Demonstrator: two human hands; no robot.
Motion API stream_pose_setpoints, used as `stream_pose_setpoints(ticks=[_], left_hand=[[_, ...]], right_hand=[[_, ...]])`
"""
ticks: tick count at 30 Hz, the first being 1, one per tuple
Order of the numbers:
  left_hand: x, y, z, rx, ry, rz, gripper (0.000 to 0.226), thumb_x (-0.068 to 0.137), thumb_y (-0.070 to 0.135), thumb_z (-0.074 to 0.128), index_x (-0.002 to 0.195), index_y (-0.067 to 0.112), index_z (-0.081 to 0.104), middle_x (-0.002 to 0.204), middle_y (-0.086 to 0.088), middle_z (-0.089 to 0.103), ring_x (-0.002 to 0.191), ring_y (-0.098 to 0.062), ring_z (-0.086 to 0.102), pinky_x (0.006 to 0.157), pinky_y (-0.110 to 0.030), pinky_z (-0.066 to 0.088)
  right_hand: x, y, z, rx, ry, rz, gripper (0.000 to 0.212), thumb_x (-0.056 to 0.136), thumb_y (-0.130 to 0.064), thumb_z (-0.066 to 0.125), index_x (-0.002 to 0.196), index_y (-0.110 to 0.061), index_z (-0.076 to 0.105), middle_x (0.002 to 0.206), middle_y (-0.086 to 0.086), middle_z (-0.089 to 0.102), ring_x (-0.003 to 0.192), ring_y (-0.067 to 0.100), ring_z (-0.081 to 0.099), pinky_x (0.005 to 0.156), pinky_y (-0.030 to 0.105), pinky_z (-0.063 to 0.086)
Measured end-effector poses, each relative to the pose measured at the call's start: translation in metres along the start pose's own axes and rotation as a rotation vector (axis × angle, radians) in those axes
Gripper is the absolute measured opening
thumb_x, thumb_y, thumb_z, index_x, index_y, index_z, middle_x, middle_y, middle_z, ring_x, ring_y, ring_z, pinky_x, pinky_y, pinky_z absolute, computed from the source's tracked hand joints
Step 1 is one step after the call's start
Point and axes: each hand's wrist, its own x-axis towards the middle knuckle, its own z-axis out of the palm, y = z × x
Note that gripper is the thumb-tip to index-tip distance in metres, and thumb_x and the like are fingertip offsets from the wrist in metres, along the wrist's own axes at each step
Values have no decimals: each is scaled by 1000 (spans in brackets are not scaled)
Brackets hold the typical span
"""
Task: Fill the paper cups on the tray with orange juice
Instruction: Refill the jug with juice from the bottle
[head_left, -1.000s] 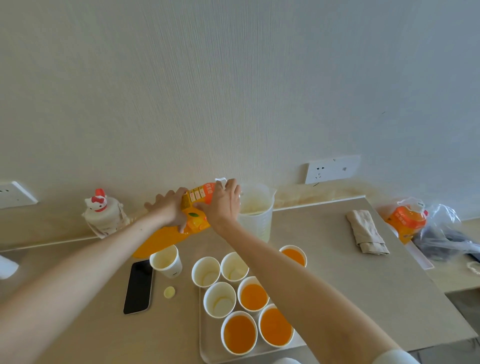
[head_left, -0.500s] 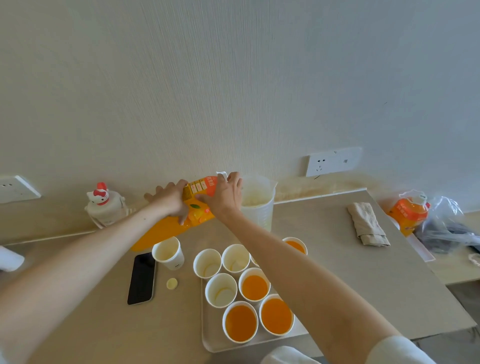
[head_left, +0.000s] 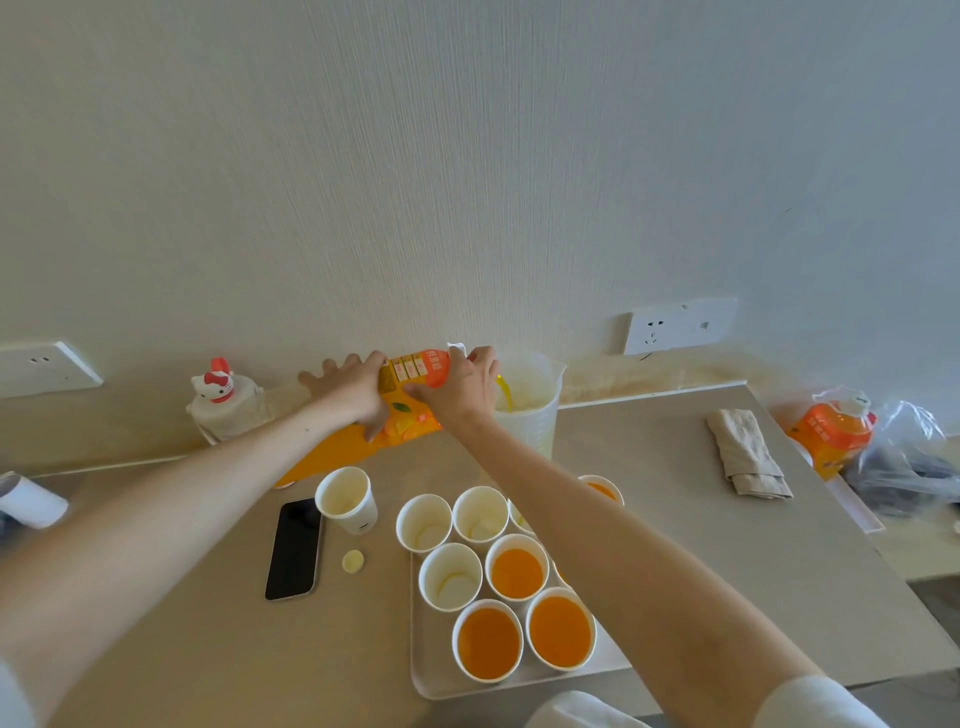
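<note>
**Item handled:** a large orange plastic juice bottle (head_left: 410, 371), held near horizontal over the back of the grey table (head_left: 675, 545). Its mouth is above a translucent plastic measuring jug (head_left: 530, 415), and a thin stream of juice runs into the jug.

**Hold:** my left grip (head_left: 353, 387) is wrapped over the bottle's mid-body. My right grip (head_left: 457, 389) is closed round the shoulder, next to the neck.

**Handling, as judged:**
- The bottle shows orange along its length, so it is probably heavy and weighted towards its base.
- Its thin walls would likely give under a squeeze and make the pour surge.
- The label film may be slick.
- A two-handed hold is warranted, one grip steering at the neck and one bearing the belly.

**Targets:** white paper cups (head_left: 488, 644) stand on a white rectangular tray (head_left: 431, 680). Three are visibly filled and three empty; my forearm hides others. They are likely light and easily tipped, so they are best left untouched during pouring.
</note>
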Motion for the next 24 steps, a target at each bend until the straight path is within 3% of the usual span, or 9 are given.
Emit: stream_pose_setpoints(ticks=[24], left_hand=[[-3,0,0,24,11,-2,106,60,20,84,144,32,21,139,-6,39,129,-36,32,98,-52,31]], right_hand=[[-6,-3,-3,39,5,-1,79,76,-47,77,138,-10,44,133,11,38,127,28,32,100,32,35]])
